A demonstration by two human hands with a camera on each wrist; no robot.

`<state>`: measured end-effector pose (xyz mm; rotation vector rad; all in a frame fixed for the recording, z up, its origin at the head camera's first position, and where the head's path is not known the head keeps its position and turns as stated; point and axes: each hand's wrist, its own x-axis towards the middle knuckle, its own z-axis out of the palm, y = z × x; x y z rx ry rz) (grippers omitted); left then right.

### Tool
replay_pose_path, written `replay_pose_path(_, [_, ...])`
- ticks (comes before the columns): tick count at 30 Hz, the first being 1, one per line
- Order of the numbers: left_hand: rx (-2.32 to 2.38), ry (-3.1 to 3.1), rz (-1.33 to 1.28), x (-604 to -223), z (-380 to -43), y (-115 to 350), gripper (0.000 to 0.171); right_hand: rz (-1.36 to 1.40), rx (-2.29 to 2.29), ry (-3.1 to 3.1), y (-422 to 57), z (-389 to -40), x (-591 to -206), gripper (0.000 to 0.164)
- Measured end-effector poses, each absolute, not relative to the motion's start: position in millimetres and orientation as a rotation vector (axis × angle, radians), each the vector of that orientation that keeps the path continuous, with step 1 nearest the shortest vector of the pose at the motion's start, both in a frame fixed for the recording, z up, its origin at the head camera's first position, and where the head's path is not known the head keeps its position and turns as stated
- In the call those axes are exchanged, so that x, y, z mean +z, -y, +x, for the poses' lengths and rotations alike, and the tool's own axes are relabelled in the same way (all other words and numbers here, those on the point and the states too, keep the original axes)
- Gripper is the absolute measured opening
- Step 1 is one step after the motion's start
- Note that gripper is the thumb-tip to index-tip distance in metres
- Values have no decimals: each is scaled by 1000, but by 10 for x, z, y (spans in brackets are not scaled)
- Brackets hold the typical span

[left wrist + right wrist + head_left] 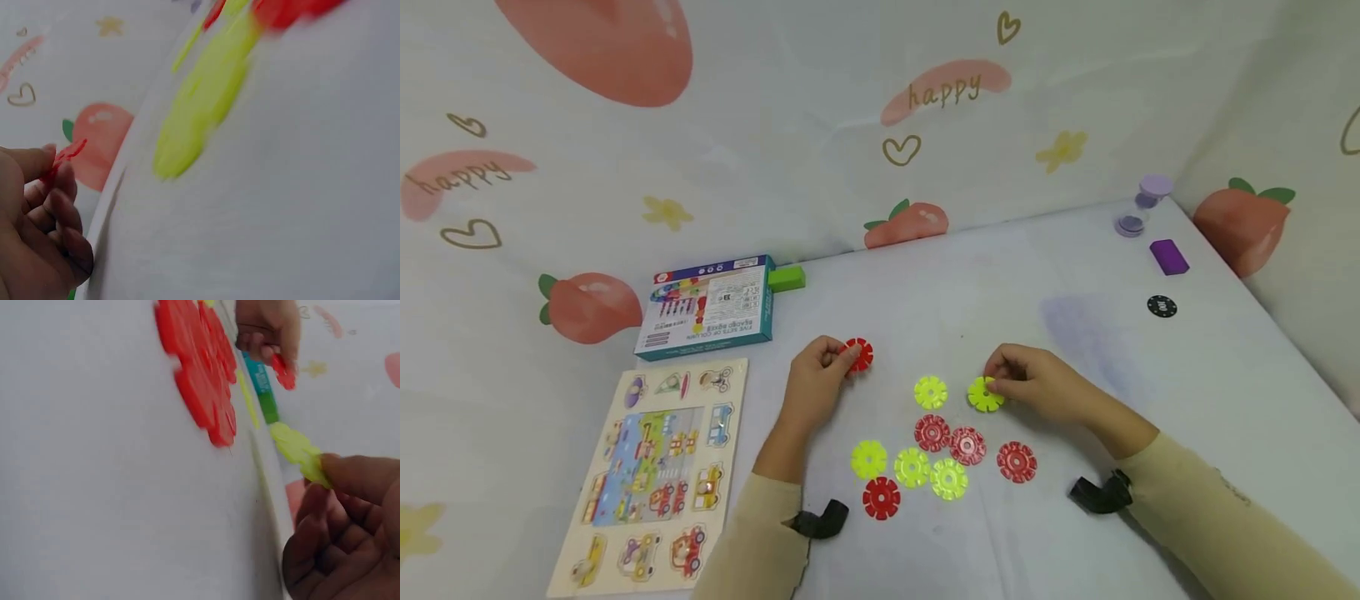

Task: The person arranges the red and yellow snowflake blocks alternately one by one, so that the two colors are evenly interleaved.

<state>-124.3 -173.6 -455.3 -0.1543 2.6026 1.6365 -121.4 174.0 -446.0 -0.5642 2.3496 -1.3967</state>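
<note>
A white table (1225, 417) carries a wooden picture puzzle (651, 467) at left, with a flat box (711, 304) just beyond it. Near the middle, the left hand (814, 379) pinches a red notched disc (864, 357); the right hand (1041, 383) pinches a yellow disc (979, 399). Eight loose discs (917, 474), four red, four yellow, lie nearby.

Beige sleeves (1217, 521), black angular wrist attachments (1101, 493)
</note>
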Motion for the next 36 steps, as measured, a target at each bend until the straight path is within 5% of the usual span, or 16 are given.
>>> replay_pose_path(11, [1429, -2690, -387, -4514, -2006, 1927, 24, -267, -1476, -2324, -1303, -2010, -4394, 17])
replay_pose_path(21, [1290, -2907, -664, -4591, -1977, 1971, 36, -192, -1551, -2256, -864, -2287, -4430, 25])
replay_pose_path(26, [1350, -2980, -413, -4620, -1802, 1923, 42, -434, -1155, -2566, -811, -2223, -4349, 34])
replay_pose_path(31, [873, -3016, -13, -4688, -1581, 1926, 75, -912, -413, -2674, -832, -2089, -4316, 48])
replay_pose_path(36, [576, -3034, 111, -4723, -1488, 1959, 89, -974, -173, -2642, -794, -2054, -4330, 55])
